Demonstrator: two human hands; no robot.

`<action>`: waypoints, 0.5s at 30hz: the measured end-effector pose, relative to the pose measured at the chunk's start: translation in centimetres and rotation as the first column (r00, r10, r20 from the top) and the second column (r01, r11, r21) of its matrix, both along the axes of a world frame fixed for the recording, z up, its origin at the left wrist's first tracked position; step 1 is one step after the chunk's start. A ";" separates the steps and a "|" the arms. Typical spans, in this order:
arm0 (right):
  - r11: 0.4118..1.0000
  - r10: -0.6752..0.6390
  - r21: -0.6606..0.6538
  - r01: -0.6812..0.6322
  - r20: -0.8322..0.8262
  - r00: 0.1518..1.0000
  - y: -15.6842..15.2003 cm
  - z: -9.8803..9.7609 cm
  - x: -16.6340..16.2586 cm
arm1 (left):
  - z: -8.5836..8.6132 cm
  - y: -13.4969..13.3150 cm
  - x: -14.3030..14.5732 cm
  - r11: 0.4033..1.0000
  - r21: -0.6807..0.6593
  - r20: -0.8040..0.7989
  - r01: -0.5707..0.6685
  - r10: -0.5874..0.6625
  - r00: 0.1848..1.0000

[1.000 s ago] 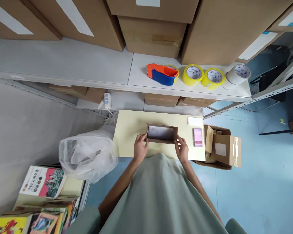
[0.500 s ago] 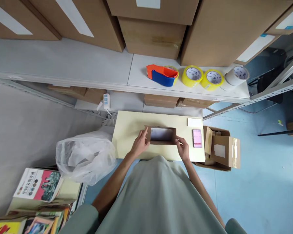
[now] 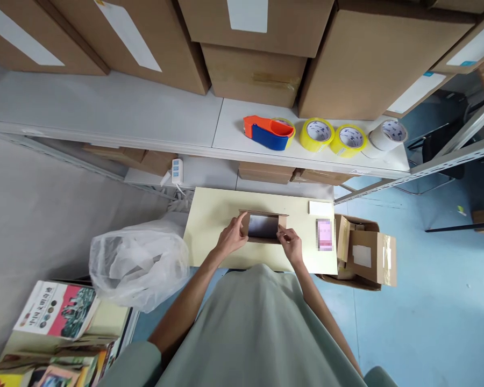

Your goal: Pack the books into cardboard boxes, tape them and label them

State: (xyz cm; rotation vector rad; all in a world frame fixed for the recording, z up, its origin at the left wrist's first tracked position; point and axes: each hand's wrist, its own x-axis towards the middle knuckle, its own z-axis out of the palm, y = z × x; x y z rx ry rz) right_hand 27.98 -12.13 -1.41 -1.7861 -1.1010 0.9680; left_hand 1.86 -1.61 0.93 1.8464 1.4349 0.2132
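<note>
A small brown cardboard box (image 3: 263, 226), open on top with a grey inside, sits on a pale yellow table (image 3: 213, 215). My left hand (image 3: 230, 237) grips its left end, fingers curled over the wall. My right hand (image 3: 290, 243) pinches the box's right end, folding the cardboard inward. A pink item (image 3: 325, 235) and a white card (image 3: 320, 208) lie on the table to the right of the box.
An open cardboard carton (image 3: 365, 252) stands right of the table. A crumpled clear plastic bag (image 3: 139, 260) and stacked books (image 3: 54, 317) lie at left. The shelf behind holds a tape dispenser (image 3: 268, 130), three tape rolls (image 3: 331, 137) and large cartons (image 3: 252, 64).
The box's right end has folded inward, so the box looks narrower. My right hand moved left with it; my left hand shifted slightly up along the left end.
</note>
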 end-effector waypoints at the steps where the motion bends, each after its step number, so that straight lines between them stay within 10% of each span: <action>1: 1.000 0.029 -0.013 -0.028 0.014 0.999 0.3 -0.1 -0.2 | 0.0 0.0 0.1 1.000 0.003 -0.010 0.009 -0.009 1.000; 15: 0.902 0.428 -0.137 -0.409 0.170 0.888 1.2 1.8 5.7 | -0.6 -0.5 -2.4 0.978 0.148 0.043 0.147 -0.155 0.987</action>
